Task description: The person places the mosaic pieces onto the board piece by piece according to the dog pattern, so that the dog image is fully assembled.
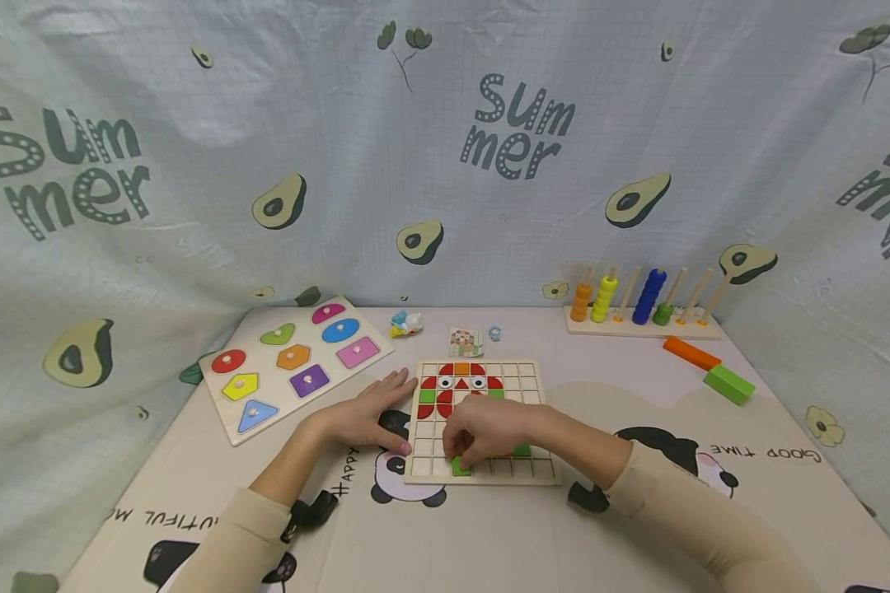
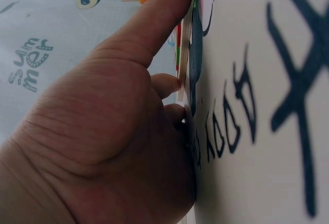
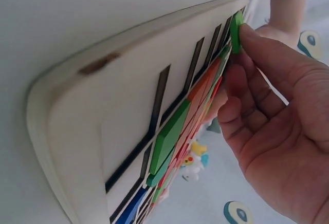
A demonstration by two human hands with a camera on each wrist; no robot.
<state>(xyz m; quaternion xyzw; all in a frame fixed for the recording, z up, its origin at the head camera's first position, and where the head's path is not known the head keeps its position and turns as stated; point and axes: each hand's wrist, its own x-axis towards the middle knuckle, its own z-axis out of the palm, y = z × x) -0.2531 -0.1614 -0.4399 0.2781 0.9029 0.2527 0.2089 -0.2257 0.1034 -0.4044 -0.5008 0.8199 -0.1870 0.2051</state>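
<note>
A wooden grid board lies on the table, with red, orange, green and eye-marked tiles set in its upper rows. My right hand is over the board's lower part and hides some of its middle. Between thumb and fingers it pinches a green square tile at the bottom row; in the right wrist view the green tile stands slightly tilted. At the board's left edge rests my left hand, fingers spread and relaxed. The left wrist view shows the left hand's thumb against the board's side.
A knobbed shape puzzle lies at the left. Behind the board are a small toy figure, a pattern card and a tiny blue item. A bead stacker, an orange block and a green block are at the right.
</note>
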